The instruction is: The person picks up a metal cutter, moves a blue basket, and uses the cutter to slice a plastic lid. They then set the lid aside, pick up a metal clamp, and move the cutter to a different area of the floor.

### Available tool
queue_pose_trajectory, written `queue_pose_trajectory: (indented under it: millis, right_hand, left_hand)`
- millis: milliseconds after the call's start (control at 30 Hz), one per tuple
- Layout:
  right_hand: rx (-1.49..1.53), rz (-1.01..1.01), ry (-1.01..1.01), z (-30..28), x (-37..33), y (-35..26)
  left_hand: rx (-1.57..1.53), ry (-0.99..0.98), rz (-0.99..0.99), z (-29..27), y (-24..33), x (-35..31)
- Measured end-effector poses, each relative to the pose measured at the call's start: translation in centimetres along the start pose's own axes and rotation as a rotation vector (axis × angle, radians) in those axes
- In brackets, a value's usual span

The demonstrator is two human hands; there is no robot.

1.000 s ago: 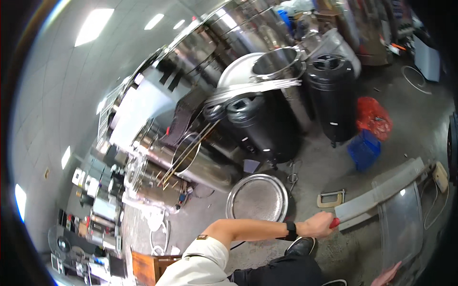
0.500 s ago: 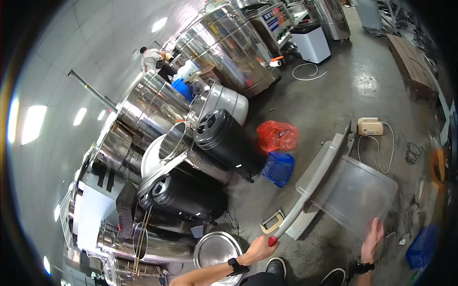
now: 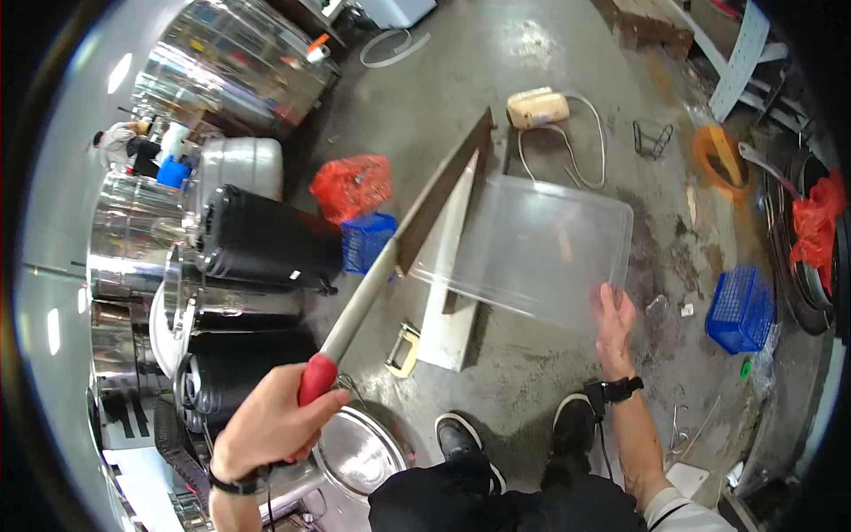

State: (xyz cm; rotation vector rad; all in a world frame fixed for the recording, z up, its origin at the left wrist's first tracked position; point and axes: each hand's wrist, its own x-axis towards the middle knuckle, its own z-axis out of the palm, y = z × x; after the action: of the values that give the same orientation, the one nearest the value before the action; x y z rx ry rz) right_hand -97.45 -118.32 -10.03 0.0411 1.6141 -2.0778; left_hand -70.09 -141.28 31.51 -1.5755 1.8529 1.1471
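My left hand (image 3: 284, 412) is closed around the red grip of a long-handled lever cutter. Its grey handle and dark blade (image 3: 448, 186) slant away from me, raised above the pale narrow base (image 3: 443, 335) on the floor. The blade's far end meets the far end of that base. My right hand (image 3: 614, 324) grips the near right corner of a clear plastic box lid (image 3: 550, 244) with rounded corners. The lid's left part reaches across the base, below the raised blade.
Left of the base lie a yellow clamp (image 3: 403, 350), a blue basket (image 3: 366, 241) and a red plastic bag (image 3: 353, 186). Beyond the lid sits a beige corded device (image 3: 537, 108). Black barrels (image 3: 266, 232) and steel vessels line the left. Another blue basket (image 3: 740, 309) stands right.
My left hand has lifted the cutter's handle, so the blade stands higher off the base. My right hand still holds the lid. The view has turned down and to the right.
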Motion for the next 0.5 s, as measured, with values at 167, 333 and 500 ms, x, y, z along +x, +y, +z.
queue_pose_trajectory:
  millis: [167,333,500]
  right_hand:
    - [0.081,0.099,-0.03,1.7,-1.8,1.3]
    - [0.117,0.086,0.048,0.2,-2.3,0.8]
    - [0.208,0.033,-0.046,1.0,-1.2,0.9]
  left_hand:
    - [0.102,0.486,0.079,17.9,-20.5,12.4]
    - [0.181,0.43,0.18,18.1,-19.1,12.8]
    - [0.087,0.323,0.093,14.3,-17.9,11.1]
